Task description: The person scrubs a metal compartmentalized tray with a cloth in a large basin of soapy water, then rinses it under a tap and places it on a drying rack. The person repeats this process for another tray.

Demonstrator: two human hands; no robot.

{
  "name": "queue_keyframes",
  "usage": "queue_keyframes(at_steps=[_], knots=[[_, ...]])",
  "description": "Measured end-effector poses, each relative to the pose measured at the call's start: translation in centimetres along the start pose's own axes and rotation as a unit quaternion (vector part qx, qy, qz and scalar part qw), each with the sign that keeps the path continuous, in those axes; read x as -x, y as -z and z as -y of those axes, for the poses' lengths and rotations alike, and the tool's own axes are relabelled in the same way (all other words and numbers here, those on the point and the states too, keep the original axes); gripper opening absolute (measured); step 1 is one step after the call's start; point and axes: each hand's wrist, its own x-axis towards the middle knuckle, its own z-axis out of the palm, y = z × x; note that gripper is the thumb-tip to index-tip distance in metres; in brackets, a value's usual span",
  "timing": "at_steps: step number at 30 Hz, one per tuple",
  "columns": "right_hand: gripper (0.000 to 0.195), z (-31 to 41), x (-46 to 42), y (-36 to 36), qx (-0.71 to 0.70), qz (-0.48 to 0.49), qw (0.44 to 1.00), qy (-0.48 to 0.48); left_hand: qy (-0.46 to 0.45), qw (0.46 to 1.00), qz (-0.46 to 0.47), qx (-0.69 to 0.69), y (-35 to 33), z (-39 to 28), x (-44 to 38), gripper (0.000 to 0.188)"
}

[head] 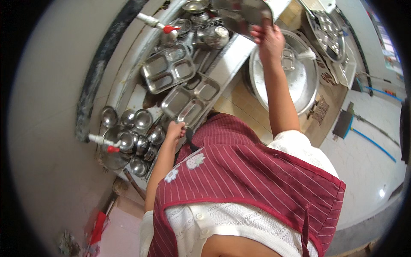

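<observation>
My left hand (176, 131) grips the near corner of a divided stainless steel tray (177, 99), which is tilted over the sink's edge. Another divided steel tray (156, 69) lies just beyond it, partly under or against the first. At the top, my right hand (269, 38) is closed on the edge of a flat, shiny metal tray (239, 14), slightly blurred and cut off by the picture's rim. Steel bowls (143, 119) are heaped to the left of my left hand. More steel vessels (216, 37) stand between the divided trays and the metal tray.
A large round metal basin (313, 93) holding a small divided tray stands on the right. Two taps with red handles (169, 29) (113, 148) project from the left wall. Beyond the basin is a container of metal trays (327, 35). A blue-handled broom (343, 123) lies on the floor.
</observation>
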Motion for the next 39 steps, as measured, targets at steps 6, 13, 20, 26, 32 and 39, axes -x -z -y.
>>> queue_keyframes(at_steps=[6, 13, 20, 26, 32, 39], knots=[[0.015, 1.3, 0.1, 10.2, 0.175, -0.173, 0.958, 0.15, -0.001, 0.999, 0.038, -0.001, -0.1, -0.3, 0.0, 0.017], [0.019, -12.7, 0.4, 2.0, 0.356, 0.093, 0.929, -0.036, -0.014, 1.0, -0.01, -0.002, 0.0, -0.4, 0.1, 0.014], [0.035, -24.8, 3.4, -5.8, 0.659, 0.191, 0.719, -0.114, -0.02, 1.0, -0.006, -0.006, -0.8, -0.9, 1.0, 0.019], [0.029, -27.5, 0.3, -2.9, 0.655, 0.261, 0.681, -0.199, -0.032, 0.999, -0.009, 0.0, -1.5, 0.2, -0.2, 0.027], [0.021, -19.4, 0.8, -8.1, 0.476, 0.354, 0.804, 0.038, -0.02, 1.0, 0.016, 0.011, -0.6, 1.6, -0.2, 0.027], [0.02, -16.3, 1.6, -8.2, 0.376, 0.287, 0.877, 0.079, -0.052, 0.998, -0.02, 0.02, -1.2, 0.4, 0.4, 0.018]])
